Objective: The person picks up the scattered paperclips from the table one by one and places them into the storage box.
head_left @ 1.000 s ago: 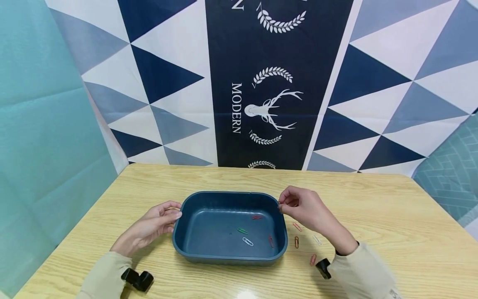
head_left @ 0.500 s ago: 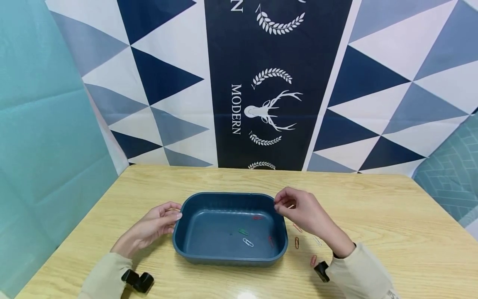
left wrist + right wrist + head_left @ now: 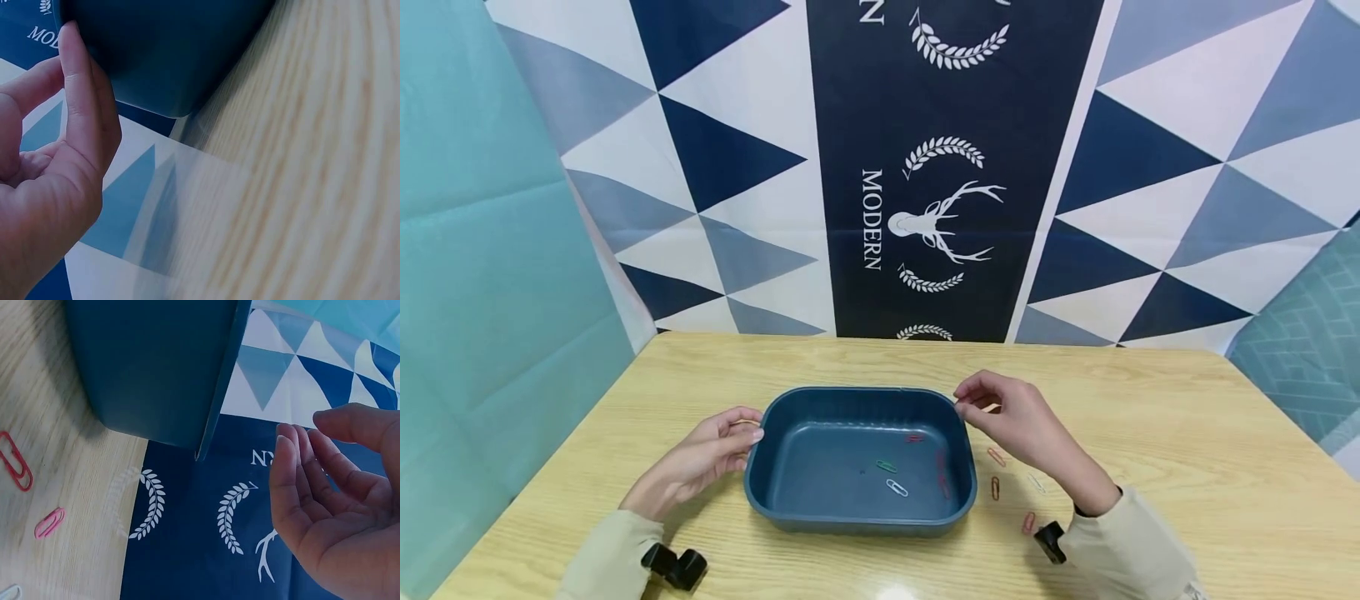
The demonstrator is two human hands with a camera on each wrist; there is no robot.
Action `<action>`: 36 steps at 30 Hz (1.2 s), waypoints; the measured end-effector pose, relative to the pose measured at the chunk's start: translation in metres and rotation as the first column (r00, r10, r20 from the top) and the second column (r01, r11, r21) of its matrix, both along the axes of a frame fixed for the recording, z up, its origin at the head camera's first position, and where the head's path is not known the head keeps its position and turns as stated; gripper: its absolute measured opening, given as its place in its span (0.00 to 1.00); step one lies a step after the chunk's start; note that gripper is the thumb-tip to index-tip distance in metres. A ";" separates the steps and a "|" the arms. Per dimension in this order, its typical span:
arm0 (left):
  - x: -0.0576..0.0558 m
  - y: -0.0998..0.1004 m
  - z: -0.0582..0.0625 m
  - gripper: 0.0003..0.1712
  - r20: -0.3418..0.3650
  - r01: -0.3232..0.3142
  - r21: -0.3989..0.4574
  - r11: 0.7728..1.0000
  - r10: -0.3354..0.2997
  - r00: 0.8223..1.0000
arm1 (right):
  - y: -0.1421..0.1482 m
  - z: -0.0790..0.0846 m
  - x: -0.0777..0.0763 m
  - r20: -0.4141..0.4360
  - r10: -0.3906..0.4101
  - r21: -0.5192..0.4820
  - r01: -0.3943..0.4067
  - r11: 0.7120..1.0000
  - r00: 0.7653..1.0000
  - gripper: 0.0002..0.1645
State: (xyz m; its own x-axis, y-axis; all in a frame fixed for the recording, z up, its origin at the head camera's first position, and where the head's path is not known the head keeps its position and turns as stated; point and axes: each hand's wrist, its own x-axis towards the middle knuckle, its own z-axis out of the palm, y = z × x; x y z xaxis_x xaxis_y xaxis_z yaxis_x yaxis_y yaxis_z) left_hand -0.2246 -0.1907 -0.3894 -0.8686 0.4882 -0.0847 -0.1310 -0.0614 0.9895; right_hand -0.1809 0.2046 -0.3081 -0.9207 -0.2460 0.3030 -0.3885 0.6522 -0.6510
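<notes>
The pale wood worktop (image 3: 1120,425) reaches out beneath both hands. Between them sits the dark blue tub (image 3: 838,479), in the same place as a second ago. The left hand (image 3: 707,454) stays against its near side, thumb and fingertips touching the rim and outer wall without curling round it. The right hand (image 3: 1011,417) is a little higher than a second ago, fingers loosely bent over the opposite rim, thumb tip and fingertips slightly parted, holding nothing visible. In the tub lie a white paper clip (image 3: 897,488), a green paper clip (image 3: 886,466) and reddish paper clips; one more reddish shape, faint, now shows below the right hand. On the worktop beside that hand lie pinkish paper clips (image 3: 1028,522), a brown paper clip (image 3: 996,488) and a second white clip (image 3: 1037,482).
</notes>
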 end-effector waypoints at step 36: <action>0.003 0.000 -0.002 0.10 -0.003 -0.016 0.006 1.000 0.016 1.000 | 0.005 -0.003 0.001 -0.032 0.039 0.012 -0.039 0.999 0.999 0.13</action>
